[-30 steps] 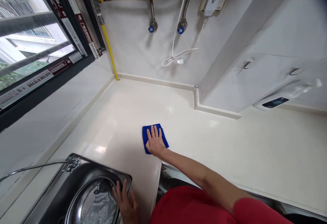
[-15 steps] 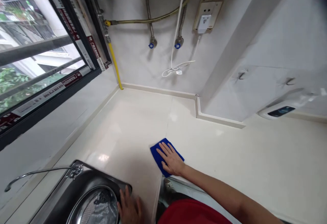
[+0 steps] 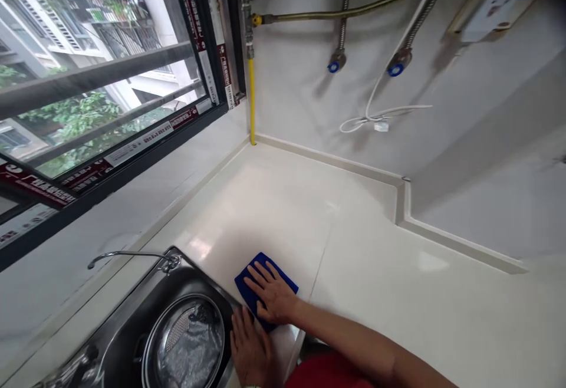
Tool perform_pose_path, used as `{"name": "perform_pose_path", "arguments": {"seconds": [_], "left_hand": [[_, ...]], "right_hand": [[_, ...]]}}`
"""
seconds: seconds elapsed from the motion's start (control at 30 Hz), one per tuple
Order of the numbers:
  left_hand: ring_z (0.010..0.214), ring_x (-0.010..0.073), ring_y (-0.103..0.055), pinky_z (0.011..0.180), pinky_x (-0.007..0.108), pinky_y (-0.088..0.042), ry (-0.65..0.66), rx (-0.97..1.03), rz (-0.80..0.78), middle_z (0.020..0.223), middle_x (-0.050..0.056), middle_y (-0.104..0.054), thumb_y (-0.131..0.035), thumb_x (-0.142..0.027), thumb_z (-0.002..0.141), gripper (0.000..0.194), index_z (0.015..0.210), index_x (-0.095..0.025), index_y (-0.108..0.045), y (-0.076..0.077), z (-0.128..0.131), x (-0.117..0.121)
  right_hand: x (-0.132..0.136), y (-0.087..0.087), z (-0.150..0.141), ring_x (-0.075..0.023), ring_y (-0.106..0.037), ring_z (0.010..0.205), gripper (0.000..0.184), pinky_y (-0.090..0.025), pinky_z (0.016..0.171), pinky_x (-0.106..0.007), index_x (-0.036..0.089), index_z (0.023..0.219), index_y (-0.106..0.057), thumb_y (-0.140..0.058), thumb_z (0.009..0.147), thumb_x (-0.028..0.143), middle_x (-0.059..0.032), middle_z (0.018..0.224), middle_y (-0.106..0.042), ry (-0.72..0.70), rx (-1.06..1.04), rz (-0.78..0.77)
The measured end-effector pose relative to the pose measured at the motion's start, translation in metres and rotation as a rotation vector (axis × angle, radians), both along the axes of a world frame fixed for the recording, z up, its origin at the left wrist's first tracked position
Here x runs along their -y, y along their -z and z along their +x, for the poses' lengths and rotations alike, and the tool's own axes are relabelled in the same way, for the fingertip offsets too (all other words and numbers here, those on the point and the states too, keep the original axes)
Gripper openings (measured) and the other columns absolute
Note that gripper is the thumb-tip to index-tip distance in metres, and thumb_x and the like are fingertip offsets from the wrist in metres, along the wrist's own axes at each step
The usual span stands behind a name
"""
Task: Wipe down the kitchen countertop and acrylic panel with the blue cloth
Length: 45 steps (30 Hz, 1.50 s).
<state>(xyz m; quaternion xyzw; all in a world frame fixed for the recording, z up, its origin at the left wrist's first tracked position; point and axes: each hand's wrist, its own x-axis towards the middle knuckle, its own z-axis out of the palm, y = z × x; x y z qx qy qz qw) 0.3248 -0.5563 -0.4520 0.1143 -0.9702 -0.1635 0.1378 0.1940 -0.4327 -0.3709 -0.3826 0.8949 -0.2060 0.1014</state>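
My right hand point(image 3: 273, 297) lies flat, fingers spread, pressing a blue cloth point(image 3: 247, 288) onto the cream countertop point(image 3: 367, 270) close to the sink's right edge. My left hand point(image 3: 250, 349) rests flat on the counter at the rim of the steel sink point(image 3: 128, 329), fingers stretched toward the cloth and almost touching my right hand. It holds nothing. A round metal strainer bowl point(image 3: 186, 344) sits inside the sink.
A thin faucet point(image 3: 128, 255) arches over the sink's back edge. The window point(image 3: 97, 99) runs along the left wall. A yellow gas pipe point(image 3: 252, 99), two blue-handled valves point(image 3: 332, 66) and a white cable point(image 3: 380, 114) hang on the back wall. A wall step point(image 3: 404, 205) juts in at right.
My right hand has slid the blue cloth toward the sink and the counter's front edge, close beside my left hand. The view has turned left, showing more of the window.
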Motion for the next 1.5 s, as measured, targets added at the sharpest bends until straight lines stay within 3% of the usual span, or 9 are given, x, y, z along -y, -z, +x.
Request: {"name": "perform_pose_path", "arguments": {"seconds": [0.17, 0.57, 0.7, 0.83, 0.97, 1.07, 1.2, 1.3, 1.5], "left_hand": [[0.145, 0.0311, -0.035, 0.113, 0.051, -0.041, -0.044, 0.055, 0.050, 0.151, 0.016, -0.047, -0.043, -0.027, 0.088, 0.058, 0.145, -0.012, -0.043, 0.002, 0.002, -0.005], [0.147, 0.0263, -0.031, 0.116, 0.046, -0.039, -0.091, 0.132, 0.080, 0.156, 0.013, -0.039, -0.043, -0.017, 0.085, 0.067, 0.151, -0.012, -0.030, -0.012, 0.010, -0.015], [0.148, 0.0248, -0.029, 0.116, 0.044, -0.040, -0.055, 0.158, 0.059, 0.156, 0.012, -0.039, -0.042, -0.018, 0.087, 0.066, 0.151, -0.013, -0.028, -0.010, 0.012, -0.012], [0.148, 0.0262, -0.030, 0.117, 0.049, -0.038, -0.021, 0.203, 0.025, 0.156, 0.012, -0.038, -0.042, -0.019, 0.087, 0.065, 0.151, -0.015, -0.028, -0.008, 0.013, -0.007], [0.145, 0.0282, -0.034, 0.116, 0.050, -0.040, -0.017, 0.230, 0.080, 0.154, 0.013, -0.041, -0.045, -0.020, 0.086, 0.064, 0.149, -0.014, -0.033, -0.007, 0.011, -0.005], [0.145, 0.0285, -0.035, 0.116, 0.048, -0.040, -0.027, 0.253, 0.121, 0.153, 0.016, -0.042, -0.044, -0.021, 0.086, 0.062, 0.147, -0.011, -0.036, -0.012, 0.009, -0.005], [0.146, 0.0280, -0.032, 0.117, 0.046, -0.037, -0.025, 0.284, 0.162, 0.157, 0.015, -0.037, -0.048, -0.022, 0.087, 0.053, 0.139, -0.022, -0.052, -0.026, 0.003, -0.004], [0.146, 0.0275, -0.033, 0.116, 0.044, -0.038, -0.005, 0.303, 0.153, 0.159, 0.013, -0.035, -0.046, -0.018, 0.087, 0.052, 0.137, -0.028, -0.054, -0.034, -0.003, -0.003], [0.145, 0.0297, -0.035, 0.115, 0.049, -0.038, -0.007, 0.231, 0.082, 0.159, 0.013, -0.035, -0.043, -0.021, 0.090, 0.051, 0.140, -0.030, -0.051, -0.018, -0.006, 0.002]], "right_hand": [[0.023, 0.003, -0.034, -0.0294, -0.008, 0.152, 0.071, -0.004, 0.124, -0.054, 0.026, 0.155, -0.027, -0.049, 0.089, 0.037, -0.0073, 0.165, -0.014, -0.062, -0.009, -0.054], [0.126, 0.008, -0.143, -0.0314, -0.012, 0.151, 0.070, -0.002, 0.123, -0.053, 0.017, 0.153, -0.033, -0.049, 0.087, 0.034, -0.0111, 0.164, -0.017, 0.002, -0.051, -0.014], [0.158, 0.008, -0.138, -0.0359, -0.011, 0.151, 0.070, 0.000, 0.121, -0.058, 0.012, 0.152, -0.032, -0.048, 0.087, 0.030, -0.0148, 0.164, -0.015, 0.037, -0.043, -0.015], [0.159, 0.007, -0.104, -0.0301, -0.012, 0.151, 0.068, -0.002, 0.123, -0.053, 0.019, 0.152, -0.034, -0.049, 0.087, 0.031, -0.0095, 0.164, -0.019, -0.119, -0.047, -0.070], [0.129, 0.015, -0.073, -0.0288, -0.011, 0.152, 0.068, -0.004, 0.123, -0.053, 0.023, 0.149, -0.040, -0.054, 0.084, 0.033, -0.0074, 0.164, -0.020, -0.316, -0.048, -0.153], [0.097, 0.026, -0.060, -0.0291, -0.012, 0.152, 0.072, -0.006, 0.123, -0.055, 0.026, 0.151, -0.037, -0.055, 0.082, 0.032, -0.0068, 0.164, -0.020, -0.298, -0.074, -0.152], [0.040, 0.034, -0.048, -0.0293, -0.016, 0.151, 0.079, -0.011, 0.123, -0.054, 0.027, 0.154, -0.030, -0.054, 0.078, 0.023, -0.0068, 0.164, -0.019, -0.143, -0.170, -0.110], [-0.017, 0.036, -0.042, -0.0288, -0.018, 0.151, 0.080, -0.014, 0.122, -0.053, 0.028, 0.154, -0.030, -0.053, 0.078, 0.021, -0.0054, 0.164, -0.019, -0.023, -0.232, -0.054], [-0.155, 0.046, -0.026, -0.0279, -0.020, 0.150, 0.069, -0.020, 0.121, -0.053, 0.026, 0.153, -0.033, -0.047, 0.085, 0.026, -0.0055, 0.163, -0.023, 0.408, -0.332, 0.089]]}}
